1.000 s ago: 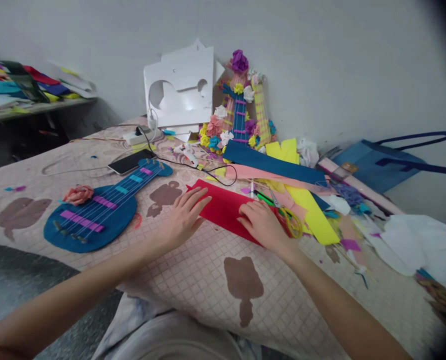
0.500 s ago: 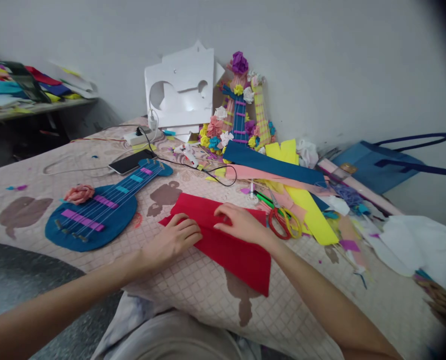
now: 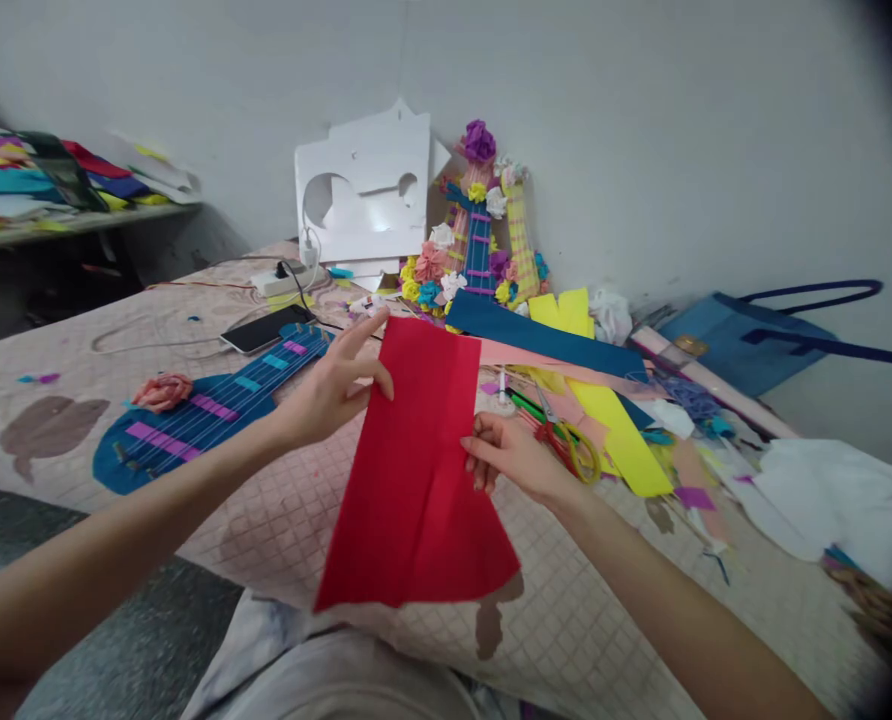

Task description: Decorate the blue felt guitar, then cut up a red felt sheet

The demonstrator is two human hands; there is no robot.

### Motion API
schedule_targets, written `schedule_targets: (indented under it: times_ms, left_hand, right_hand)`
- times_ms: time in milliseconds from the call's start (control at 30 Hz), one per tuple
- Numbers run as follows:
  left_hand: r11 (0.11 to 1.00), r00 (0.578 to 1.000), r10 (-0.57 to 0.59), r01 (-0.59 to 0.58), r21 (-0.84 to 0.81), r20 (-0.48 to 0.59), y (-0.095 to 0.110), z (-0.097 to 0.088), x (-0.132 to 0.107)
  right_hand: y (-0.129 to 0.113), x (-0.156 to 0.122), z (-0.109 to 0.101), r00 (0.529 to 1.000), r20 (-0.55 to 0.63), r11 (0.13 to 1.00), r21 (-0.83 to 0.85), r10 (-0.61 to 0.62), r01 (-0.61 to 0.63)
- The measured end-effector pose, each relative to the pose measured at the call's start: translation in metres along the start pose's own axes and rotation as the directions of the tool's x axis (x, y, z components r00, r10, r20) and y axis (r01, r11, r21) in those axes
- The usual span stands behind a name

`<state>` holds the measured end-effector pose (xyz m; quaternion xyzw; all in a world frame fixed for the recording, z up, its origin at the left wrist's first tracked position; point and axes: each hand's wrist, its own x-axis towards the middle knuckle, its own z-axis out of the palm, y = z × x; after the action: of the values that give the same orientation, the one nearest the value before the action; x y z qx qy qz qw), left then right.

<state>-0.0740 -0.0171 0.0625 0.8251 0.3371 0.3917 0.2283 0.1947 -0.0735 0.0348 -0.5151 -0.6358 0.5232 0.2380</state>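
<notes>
A red crepe-like paper sheet, with a lengthwise crease, is raised at a tilt in front of me. My left hand holds its upper left edge, thumb on the front and fingers stretched along the edge. At the right edge, my right hand pinches the sheet between thumb and curled fingers. The lower end hangs near the table's front edge. Left of the sheet lies a blue paper guitar with a pink paper flower, partly covered by my left forearm. Scissors with red and yellow handles lie beyond my right hand.
A phone and power strip with cables sit at the back left. Flower-decorated paper guitars lean on the wall beside white cut-out boards. Blue and yellow paper strips, scraps and a blue bag crowd the right.
The red sheet has come up off the table, turned more upright and opened wider. My left hand moved up to its upper left edge; my right hand shifted to its right edge.
</notes>
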Motion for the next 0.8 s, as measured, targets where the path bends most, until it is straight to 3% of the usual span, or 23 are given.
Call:
schedule_targets:
  times_ms: [67, 100, 133, 200, 233, 267, 300, 367, 433, 500, 567, 633, 667, 700, 733, 800]
  left_hand:
    - [0.984, 0.998, -0.037, 0.045, -0.173, 0.050, -0.005, -0.003, 0.019]
    - [0.967, 0.992, -0.053, 0.079, -0.242, 0.112, -0.008, -0.004, 0.027]
    - [0.947, 0.978, -0.064, 0.122, -0.296, 0.199, -0.010, -0.003, 0.034]
    - [0.911, 0.927, -0.062, 0.204, -0.360, 0.369, -0.009, 0.002, 0.046]
    - [0.894, 0.895, -0.052, 0.239, -0.378, 0.443, -0.006, 0.006, 0.051]
    - [0.879, 0.863, -0.040, 0.270, -0.394, 0.504, -0.001, 0.011, 0.053]
    - [0.862, 0.830, -0.025, 0.301, -0.409, 0.557, 0.005, 0.016, 0.055]
    - [0.812, 0.791, -0.002, 0.359, -0.461, 0.612, 0.016, 0.025, 0.053]
    - [0.721, 0.791, -0.032, 0.441, -0.534, 0.611, 0.023, 0.030, 0.047]
    - [0.621, 0.797, -0.126, 0.528, -0.579, 0.591, 0.019, 0.029, 0.036]
    - [0.604, 0.781, -0.204, 0.575, -0.552, 0.590, 0.007, 0.023, 0.026]
    - [0.668, 0.712, -0.184, 0.596, -0.445, 0.677, -0.011, 0.015, 0.020]
    - [0.733, 0.637, -0.142, 0.582, -0.352, 0.758, -0.022, 0.011, 0.020]
    - [0.807, 0.588, -0.127, 0.529, -0.261, 0.799, -0.033, 0.007, 0.022]
    - [0.886, 0.584, -0.135, 0.432, -0.166, 0.801, -0.043, 0.005, 0.026]
    - [0.979, 0.625, -0.187, 0.185, 0.088, 0.758, -0.064, 0.002, 0.041]
  right_hand:
    - [0.001, -0.007, -0.005, 1.000, 0.005, 0.998, -0.058, -0.004, 0.004]
    - [0.001, -0.008, -0.009, 0.994, -0.090, 0.990, -0.135, -0.059, 0.047]
    - [0.000, -0.008, -0.014, 0.963, -0.223, 0.969, -0.224, -0.152, 0.101]
    - [-0.005, -0.004, -0.026, 0.814, -0.444, 0.901, -0.382, -0.375, 0.206]
    - [-0.009, -0.001, -0.031, 0.758, -0.473, 0.871, -0.423, -0.449, 0.251]
    - [-0.013, 0.001, -0.035, 0.748, -0.452, 0.853, -0.431, -0.486, 0.294]
    - [-0.016, 0.003, -0.038, 0.778, -0.393, 0.852, -0.406, -0.490, 0.331]
    - [-0.020, 0.003, -0.038, 0.870, -0.250, 0.893, -0.271, -0.425, 0.359]
    - [-0.015, -0.001, -0.035, 0.934, -0.166, 0.948, -0.079, -0.317, 0.308]
    - [-0.002, -0.006, -0.031, 0.951, -0.229, 0.966, 0.108, -0.207, 0.236]
    - [0.017, -0.010, -0.028, 0.915, -0.391, 0.936, 0.277, -0.099, 0.219]
    - [0.036, -0.010, -0.024, 0.863, -0.505, 0.866, 0.440, 0.021, 0.237]
    - [0.045, -0.008, -0.023, 0.841, -0.536, 0.831, 0.500, 0.076, 0.244]
    - [0.051, -0.006, -0.021, 0.824, -0.554, 0.804, 0.541, 0.119, 0.247]
    - [0.056, -0.002, -0.019, 0.813, -0.564, 0.788, 0.564, 0.149, 0.247]
    - [0.062, 0.005, -0.015, 0.806, -0.566, 0.778, 0.580, 0.171, 0.242]
